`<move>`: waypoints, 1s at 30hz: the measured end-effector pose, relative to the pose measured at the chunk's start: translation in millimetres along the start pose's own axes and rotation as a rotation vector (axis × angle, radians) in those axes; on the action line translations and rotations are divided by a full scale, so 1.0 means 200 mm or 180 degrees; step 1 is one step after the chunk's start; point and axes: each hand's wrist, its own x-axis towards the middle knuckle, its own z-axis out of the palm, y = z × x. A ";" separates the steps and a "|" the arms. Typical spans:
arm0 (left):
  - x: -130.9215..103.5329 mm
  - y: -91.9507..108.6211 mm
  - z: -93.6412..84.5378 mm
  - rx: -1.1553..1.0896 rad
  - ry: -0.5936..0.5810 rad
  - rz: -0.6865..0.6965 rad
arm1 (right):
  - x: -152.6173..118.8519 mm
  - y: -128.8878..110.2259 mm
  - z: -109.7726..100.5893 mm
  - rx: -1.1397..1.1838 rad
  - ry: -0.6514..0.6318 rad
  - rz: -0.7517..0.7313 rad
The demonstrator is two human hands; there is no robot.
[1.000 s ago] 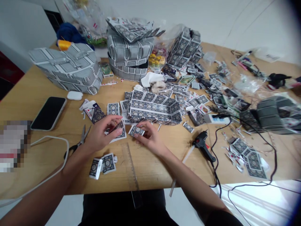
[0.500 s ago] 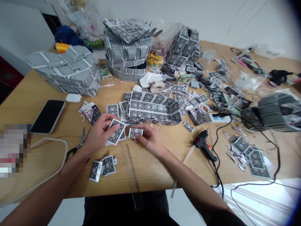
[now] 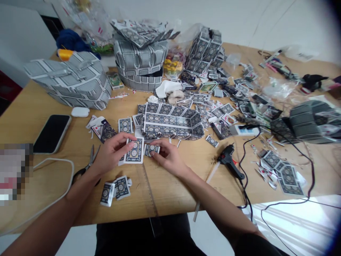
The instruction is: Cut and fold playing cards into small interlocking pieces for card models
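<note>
My left hand (image 3: 115, 153) pinches a patterned playing card (image 3: 134, 151), thumb on its face and fingers behind. In my right hand (image 3: 168, 156) is a smaller folded card piece (image 3: 151, 150), gripped between thumb and fingers, close to the right edge of the left card. Just beyond both hands stands an open box made of cards (image 3: 170, 122), with loose cards (image 3: 125, 125) beside it. Below my left hand lie some more cards (image 3: 122, 187), one of them bent. A clear ruler (image 3: 149, 188) reaches over the table's front edge.
Black scissors (image 3: 87, 165) lie left of my left forearm, by a phone (image 3: 52, 134). At right are a glue gun (image 3: 229, 161) with its cable and a power strip (image 3: 246, 131). Woven card baskets (image 3: 77, 80) and scattered cards fill the back.
The card in my left hand has turned from tilted to nearly upright and come closer to the right hand's piece. The whole view has shifted slightly.
</note>
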 end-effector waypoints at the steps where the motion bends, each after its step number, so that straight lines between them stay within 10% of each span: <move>1: 0.00 0.00 0.00 -0.0028 -0.0035 -0.0030 | 0.00 0.00 0.00 0.0027 0.0005 0.0005; 30: 0.00 -0.02 0.08 0.0837 0.0190 0.0787 | 0.02 -0.09 0.03 0.1978 -0.0157 0.1022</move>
